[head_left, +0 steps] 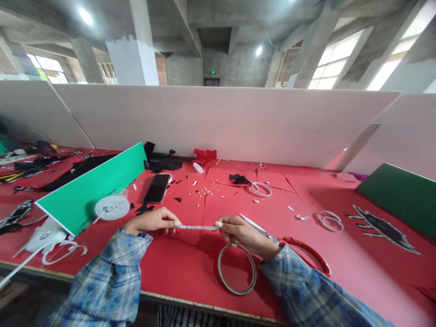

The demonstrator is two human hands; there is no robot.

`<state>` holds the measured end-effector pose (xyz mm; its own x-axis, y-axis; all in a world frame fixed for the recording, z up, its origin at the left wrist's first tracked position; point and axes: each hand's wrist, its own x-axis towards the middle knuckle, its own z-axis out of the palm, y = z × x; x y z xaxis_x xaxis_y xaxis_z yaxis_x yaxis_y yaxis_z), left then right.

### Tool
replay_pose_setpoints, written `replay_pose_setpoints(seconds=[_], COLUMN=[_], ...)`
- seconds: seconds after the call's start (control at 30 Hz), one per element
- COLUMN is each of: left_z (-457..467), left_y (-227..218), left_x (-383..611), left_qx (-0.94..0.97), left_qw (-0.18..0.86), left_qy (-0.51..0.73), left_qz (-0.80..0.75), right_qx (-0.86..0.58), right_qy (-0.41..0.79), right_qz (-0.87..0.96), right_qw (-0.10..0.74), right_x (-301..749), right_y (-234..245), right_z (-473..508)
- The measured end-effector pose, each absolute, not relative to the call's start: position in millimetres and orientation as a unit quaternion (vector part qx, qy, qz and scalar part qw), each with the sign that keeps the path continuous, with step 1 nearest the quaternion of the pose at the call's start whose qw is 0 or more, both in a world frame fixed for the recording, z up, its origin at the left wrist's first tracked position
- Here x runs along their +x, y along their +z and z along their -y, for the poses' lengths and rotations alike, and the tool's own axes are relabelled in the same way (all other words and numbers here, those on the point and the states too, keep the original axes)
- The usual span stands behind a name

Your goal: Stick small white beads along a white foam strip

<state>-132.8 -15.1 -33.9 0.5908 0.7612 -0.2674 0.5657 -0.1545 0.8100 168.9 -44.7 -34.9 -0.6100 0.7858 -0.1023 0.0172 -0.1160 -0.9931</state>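
A narrow whitish strip [197,227] is stretched level between my two hands, above the red tabletop. My left hand [155,221] pinches its left end between thumb and finger. The other end sits in the pinch of my right hand [243,232]. Just below my right fingers is a thin grey-white ring [220,272], like a narrow tape roll; whether it hangs from the hand or rests on the table I cannot tell. Scissors with red handles [309,254] lie partly under my right hand and wrist.
Red covering [177,272] spans the table. Left are a phone [156,188], a clear cup with a white lid [112,207] and a green board [98,186]. White rings [330,221], black scraps [239,179] and a black cutout with pale edging [381,228] lie farther off. A pale partition [218,122] stands behind.
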Motion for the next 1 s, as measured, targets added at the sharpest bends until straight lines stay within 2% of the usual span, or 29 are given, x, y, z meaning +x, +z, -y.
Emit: replay_pose_setpoints(seconds=[0.13,0.33,0.57,0.8,1.0], left_z=[13.0,-35.2,-88.5,-85.0,-79.9], left_y=[-29.5,-29.0,-61.9,-64.7,-50.8], left_x=[-141.3,-99.8,-51.0,-45.5,-47.9], left_qx=[0.761,0.782,0.797,0.816,0.817], left_qw=[0.409,0.277,0.171,0.094,0.077], left_qy=[0.12,0.178,0.224,0.212,0.237], left_qz=[-0.489,-0.529,-0.534,-0.529,-0.52], right_qx=[-0.329,-0.331,-0.324,-0.345,-0.358], right_qy=[0.644,0.672,0.692,0.704,0.72], right_qz=[0.645,0.596,0.554,0.52,0.482], right_qw=[0.246,0.288,0.33,0.338,0.348], right_x=[165.5,156.9,155.8,155.1,155.9], right_y=[-34.1,-42.3,-49.1,-50.5,-48.7], right_z=[54.9,65.1,66.8,68.1,68.4])
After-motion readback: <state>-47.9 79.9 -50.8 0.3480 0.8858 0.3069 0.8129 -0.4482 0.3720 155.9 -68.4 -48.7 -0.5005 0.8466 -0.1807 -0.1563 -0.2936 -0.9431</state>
